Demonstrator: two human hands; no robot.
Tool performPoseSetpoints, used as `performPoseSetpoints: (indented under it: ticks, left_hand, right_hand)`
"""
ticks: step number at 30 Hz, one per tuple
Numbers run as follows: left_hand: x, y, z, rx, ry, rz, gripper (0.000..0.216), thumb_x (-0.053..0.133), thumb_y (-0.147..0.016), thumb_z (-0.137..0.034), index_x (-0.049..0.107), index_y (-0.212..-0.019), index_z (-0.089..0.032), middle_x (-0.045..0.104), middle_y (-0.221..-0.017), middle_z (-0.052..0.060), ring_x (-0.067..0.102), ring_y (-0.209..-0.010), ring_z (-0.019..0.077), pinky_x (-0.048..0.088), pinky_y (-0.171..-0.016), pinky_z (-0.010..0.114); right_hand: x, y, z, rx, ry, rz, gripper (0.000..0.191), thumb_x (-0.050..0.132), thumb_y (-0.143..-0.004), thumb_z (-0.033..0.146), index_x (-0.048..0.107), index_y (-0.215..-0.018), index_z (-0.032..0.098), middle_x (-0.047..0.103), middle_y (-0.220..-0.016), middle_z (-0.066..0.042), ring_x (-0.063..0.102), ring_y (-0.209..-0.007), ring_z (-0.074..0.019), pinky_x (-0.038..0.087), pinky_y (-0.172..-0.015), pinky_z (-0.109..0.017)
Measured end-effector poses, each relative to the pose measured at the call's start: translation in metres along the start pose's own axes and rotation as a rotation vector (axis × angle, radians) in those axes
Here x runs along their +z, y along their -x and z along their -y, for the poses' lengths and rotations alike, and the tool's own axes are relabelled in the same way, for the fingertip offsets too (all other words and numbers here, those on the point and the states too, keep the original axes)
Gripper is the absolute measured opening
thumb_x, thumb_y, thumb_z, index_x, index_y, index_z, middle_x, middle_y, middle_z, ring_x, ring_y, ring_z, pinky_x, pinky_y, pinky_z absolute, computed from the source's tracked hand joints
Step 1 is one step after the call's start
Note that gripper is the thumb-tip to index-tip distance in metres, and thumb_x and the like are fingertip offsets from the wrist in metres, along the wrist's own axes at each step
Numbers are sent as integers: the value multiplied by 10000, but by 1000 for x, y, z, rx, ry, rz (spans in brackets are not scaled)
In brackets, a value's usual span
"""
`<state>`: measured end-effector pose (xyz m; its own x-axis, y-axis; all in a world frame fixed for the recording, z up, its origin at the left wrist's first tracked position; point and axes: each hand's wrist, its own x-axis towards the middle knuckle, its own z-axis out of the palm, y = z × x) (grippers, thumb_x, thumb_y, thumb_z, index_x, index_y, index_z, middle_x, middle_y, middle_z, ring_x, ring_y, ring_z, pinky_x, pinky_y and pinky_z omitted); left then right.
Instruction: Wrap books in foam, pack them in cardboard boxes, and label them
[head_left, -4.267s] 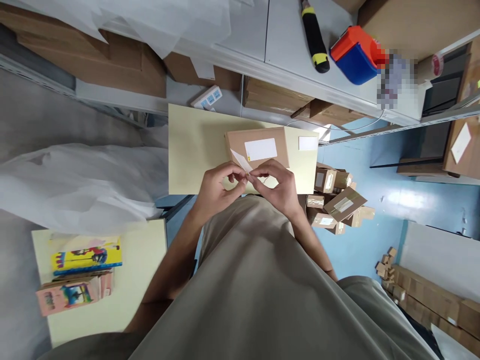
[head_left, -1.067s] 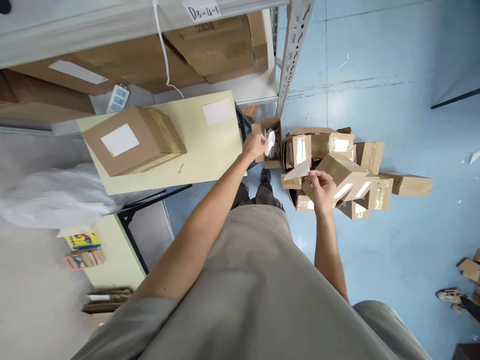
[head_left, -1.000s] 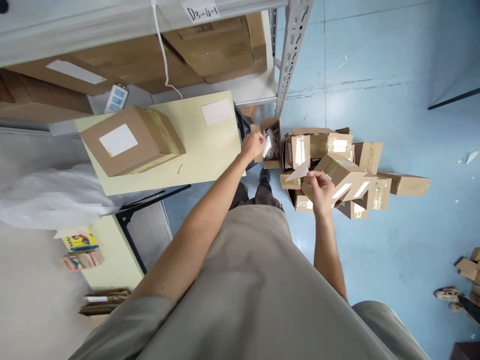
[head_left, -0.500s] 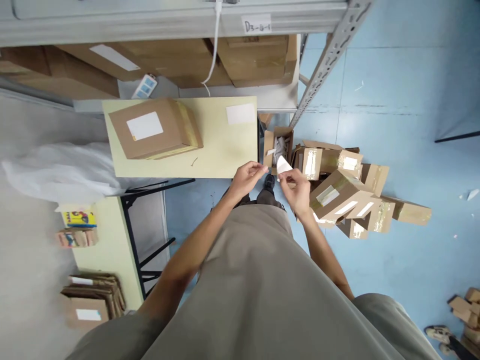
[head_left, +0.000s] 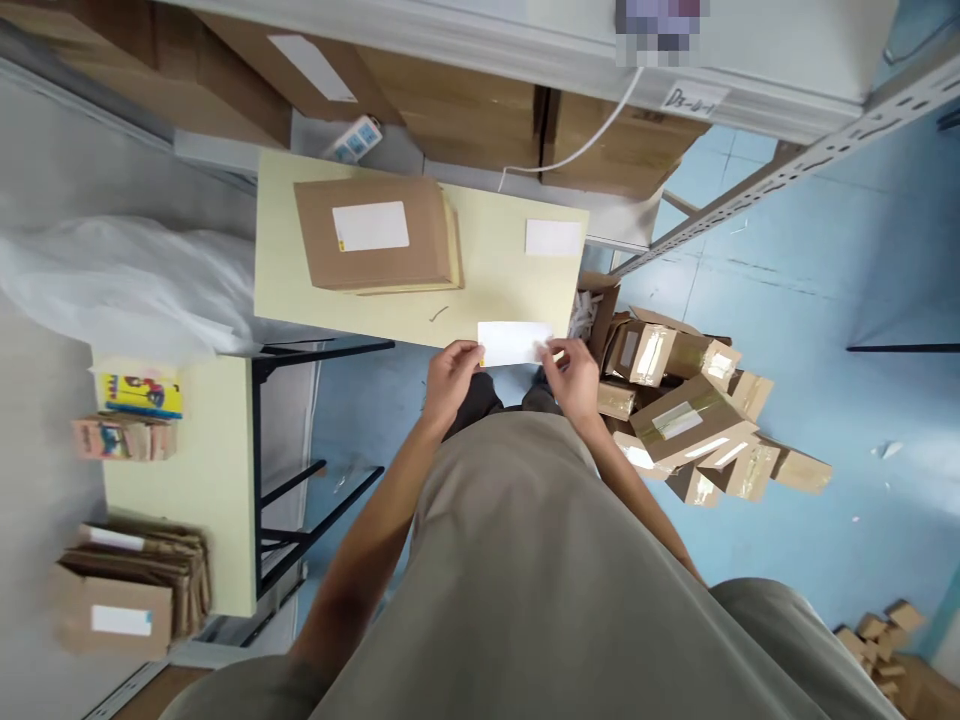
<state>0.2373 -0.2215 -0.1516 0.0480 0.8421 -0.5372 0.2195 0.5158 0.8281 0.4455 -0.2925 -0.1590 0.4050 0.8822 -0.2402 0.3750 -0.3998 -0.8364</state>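
My left hand (head_left: 448, 378) and my right hand (head_left: 571, 375) pinch the two ends of a white label (head_left: 514, 343), holding it flat at the near edge of a pale yellow table (head_left: 487, 285). On that table lies a closed cardboard box (head_left: 375, 235) with a white label on its top, to the left of my hands. A second white label (head_left: 553, 238) lies on the table's far right corner.
A heap of taped small boxes (head_left: 690, 410) lies on the blue floor at the right, beside an open box of paper scraps (head_left: 589, 310). Shelving with large cartons (head_left: 465, 100) runs behind the table. A second table (head_left: 195, 470) at the left carries booklets and flat cartons.
My left hand dropped a white scrap into the open floor box. Both hands came back together, and the label in my right hand is now spread flat between both hands at the table edge.
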Motion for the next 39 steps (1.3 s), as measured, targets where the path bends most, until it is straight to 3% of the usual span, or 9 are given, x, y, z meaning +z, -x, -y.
performPoseSetpoints:
  ticks: [2, 7, 11, 15, 22, 30, 35, 39]
  left_hand:
    - [-33, -9, 4, -3, -5, 13, 417, 784, -833, -630, 719, -947, -234, 765, -967, 49, 750, -1003, 246, 662, -920, 404]
    - [-103, -30, 19, -19, 13, 32, 432, 803, -817, -638, 738, -952, -233, 786, -969, 57, 751, -973, 238, 656, -889, 383]
    - [-145, -55, 38, -18, -15, 47, 450, 807, -809, -656, 757, -945, -231, 791, -920, 49, 745, -899, 228, 641, -864, 371]
    - [-173, -91, 61, -23, -174, 50, 379, 760, -836, -606, 801, -925, -239, 825, -905, 58, 765, -879, 251, 613, -903, 381]
    - [-182, -148, 84, -27, -351, 125, 226, 751, -859, -451, 827, -839, -239, 879, -1072, 108, 804, -1104, 336, 578, -1051, 418]
    - [-161, -186, 75, -218, -667, 186, 307, 656, -968, -374, 899, -1073, -220, 874, -1235, 92, 797, -1202, 300, 583, -1017, 339]
    - [-160, -185, 64, -239, -733, 204, 244, 688, -961, -329, 904, -1014, -226, 878, -1208, 83, 789, -1231, 311, 573, -1009, 332]
    - [-163, -170, 62, -175, -757, 217, 245, 709, -1003, -413, 886, -1045, -249, 878, -1212, 56, 796, -1218, 293, 571, -1031, 322]
  right_hand:
    - [19, -8, -5, 117, -47, -28, 552, 697, -975, 767, 792, -1028, 226, 796, -1060, -105, 682, -716, -203, 592, -770, -381]
    - [80, -14, 10, 257, -258, 201, 579, 740, -876, 828, 752, -893, 250, 710, -733, -15, 640, -627, -194, 539, -643, -347]
    - [130, -12, 31, 227, -203, 186, 516, 748, -904, 766, 743, -874, 251, 732, -757, -25, 661, -644, -201, 551, -664, -354]
    - [171, -21, 39, 248, -87, 164, 397, 718, -970, 641, 708, -864, 258, 767, -804, -36, 700, -711, -219, 568, -741, -353]
    - [221, -61, 28, 351, 123, 138, 251, 712, -1041, 433, 728, -890, 233, 851, -988, -85, 774, -856, -228, 561, -833, -325]
    - [259, -111, 26, 507, 467, 287, 243, 656, -1121, 364, 848, -1060, 229, 873, -1202, -124, 815, -1150, -286, 587, -946, -335]
    - [255, -115, 24, 485, 471, 362, 207, 676, -1105, 322, 857, -1059, 232, 869, -1228, -127, 809, -1194, -302, 593, -973, -345]
    - [239, -106, 20, 411, 454, 400, 214, 651, -1126, 341, 841, -1135, 243, 857, -1272, -108, 792, -1218, -288, 589, -1016, -356]
